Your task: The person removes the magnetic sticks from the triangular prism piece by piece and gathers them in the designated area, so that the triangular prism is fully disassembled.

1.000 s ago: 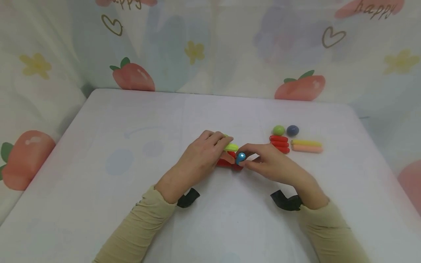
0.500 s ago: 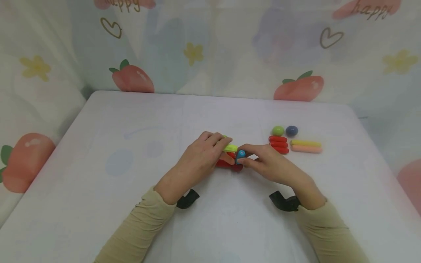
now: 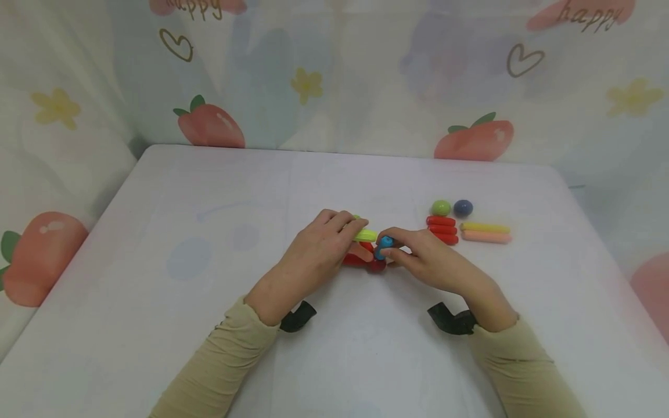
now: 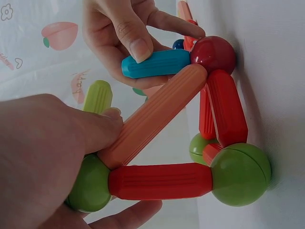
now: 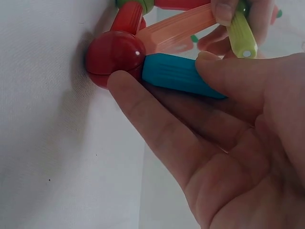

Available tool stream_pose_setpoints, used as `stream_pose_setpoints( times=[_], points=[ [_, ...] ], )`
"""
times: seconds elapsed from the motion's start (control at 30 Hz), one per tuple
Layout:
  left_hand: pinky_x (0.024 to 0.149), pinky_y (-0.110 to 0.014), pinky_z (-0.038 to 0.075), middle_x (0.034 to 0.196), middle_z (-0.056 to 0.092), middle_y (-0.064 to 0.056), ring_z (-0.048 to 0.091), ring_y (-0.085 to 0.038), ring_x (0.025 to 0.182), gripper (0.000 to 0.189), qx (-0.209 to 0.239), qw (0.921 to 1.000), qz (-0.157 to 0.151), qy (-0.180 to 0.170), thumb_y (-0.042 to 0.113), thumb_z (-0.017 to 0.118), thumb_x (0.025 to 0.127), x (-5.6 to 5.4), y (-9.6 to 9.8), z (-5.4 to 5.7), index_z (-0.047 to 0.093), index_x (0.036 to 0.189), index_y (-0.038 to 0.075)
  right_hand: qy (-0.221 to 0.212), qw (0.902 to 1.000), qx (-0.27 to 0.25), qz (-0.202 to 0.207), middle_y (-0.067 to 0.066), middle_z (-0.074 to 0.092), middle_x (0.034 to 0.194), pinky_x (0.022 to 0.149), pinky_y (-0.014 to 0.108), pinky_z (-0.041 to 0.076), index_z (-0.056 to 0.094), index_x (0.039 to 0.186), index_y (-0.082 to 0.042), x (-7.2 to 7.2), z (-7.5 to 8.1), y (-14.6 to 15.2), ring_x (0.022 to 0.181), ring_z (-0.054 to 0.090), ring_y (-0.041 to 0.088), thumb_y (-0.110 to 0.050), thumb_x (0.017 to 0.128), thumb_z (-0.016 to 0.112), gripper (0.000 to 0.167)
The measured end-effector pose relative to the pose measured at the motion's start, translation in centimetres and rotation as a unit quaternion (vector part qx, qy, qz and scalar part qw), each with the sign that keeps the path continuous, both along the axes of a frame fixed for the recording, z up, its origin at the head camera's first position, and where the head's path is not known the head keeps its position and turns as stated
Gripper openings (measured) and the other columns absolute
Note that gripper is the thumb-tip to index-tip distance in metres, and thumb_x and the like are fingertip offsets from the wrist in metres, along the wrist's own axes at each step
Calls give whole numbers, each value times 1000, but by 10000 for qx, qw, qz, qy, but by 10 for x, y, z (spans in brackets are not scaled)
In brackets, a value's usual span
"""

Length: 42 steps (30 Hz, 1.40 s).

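Blue ridged rod (image 4: 164,65) upright, touching glossy dark red ball (image 4: 214,55); right hand (image 3: 439,260) pinching rod between fingers. Left hand (image 3: 316,249), fingers curled around green ball (image 4: 89,186).

At upper right in the left wrist view, the dark red ball (image 4: 214,53) looks like smooth, glossy plastic; the blue rod (image 4: 167,63) seems plastic too (grooved lengthwise, with a duller sheen). The counter (image 3: 355,360) looks cloth-covered and matt, the left sleeve (image 3: 225,354) wrinkled fabric.

Seemingly a makeshift booth (image 3: 340,125): fruit-printed cloth (image 3: 366,69) hangs behind and beside a white table (image 3: 334,180).
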<state>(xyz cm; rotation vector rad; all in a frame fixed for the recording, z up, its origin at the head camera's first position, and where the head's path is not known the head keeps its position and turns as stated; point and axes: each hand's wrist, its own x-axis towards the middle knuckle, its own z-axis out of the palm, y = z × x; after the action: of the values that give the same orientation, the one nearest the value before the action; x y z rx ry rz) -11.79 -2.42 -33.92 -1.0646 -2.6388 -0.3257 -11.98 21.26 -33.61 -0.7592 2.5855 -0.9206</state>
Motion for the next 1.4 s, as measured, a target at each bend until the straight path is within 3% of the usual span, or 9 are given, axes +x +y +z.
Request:
stream_pose_setpoints(
  times=[0.3,0.47,0.63,0.9,1.0,1.23,1.4],
  points=[
    [98,-27,52,124,64,-4,59,-24,114,49,16,10000,34,56,12,75,88,0,-1,0,57,134,9,504,9984,200,-147,5,69,89,76,25,56,62,113,-6,-3,-2,0,80,65,16,-12,96,64,18],
    [97,-27,53,124,64,-3,59,-24,114,49,46,10000,23,68,11,74,88,0,-1,-1,57,134,9,664,9962,433,-372,6,72,99,84,36,59,63,116,-5,-2,1,3,91,69,21,-13,94,67,24],
    [98,-27,52,125,63,-3,57,-23,116,50,-75,9999,108,-73,13,74,89,0,-1,1,57,136,10,727,9957,218,-527,9,70,112,90,46,57,63,118,-3,-2,4,8,107,69,29,-9,94,67,25],
    [98,-28,52,125,63,-3,58,-23,114,51,-111,9999,121,-44,13,75,88,0,-1,2,56,136,11,1331,9877,336,-745,6,64,106,82,42,57,64,124,-5,1,16,17,98,66,22,-8,96,63,29],
    [97,-28,53,124,63,-3,59,-23,113,49,-48,10000,85,-12,11,73,89,0,-1,1,57,135,10,1383,9854,474,-872,8,63,108,82,41,57,62,129,-5,3,21,20,96,65,22,-7,95,63,34],
    [97,-28,53,124,64,-3,59,-23,113,48,-32,9999,94,-25,12,73,89,0,-1,0,58,134,10,1499,9815,578,-1042,12,60,109,75,23,52,62,132,-5,3,27,26,92,59,21,-7,95,64,38],
    [96,-27,53,124,64,-3,59,-23,113,47,11,10000,61,-29,12,73,89,-1,-1,0,58,134,10,1668,9780,556,-1120,13,58,108,75,23,49,62,133,-4,3,27,31,91,56,22,-3,93,64,40]
  ],
)
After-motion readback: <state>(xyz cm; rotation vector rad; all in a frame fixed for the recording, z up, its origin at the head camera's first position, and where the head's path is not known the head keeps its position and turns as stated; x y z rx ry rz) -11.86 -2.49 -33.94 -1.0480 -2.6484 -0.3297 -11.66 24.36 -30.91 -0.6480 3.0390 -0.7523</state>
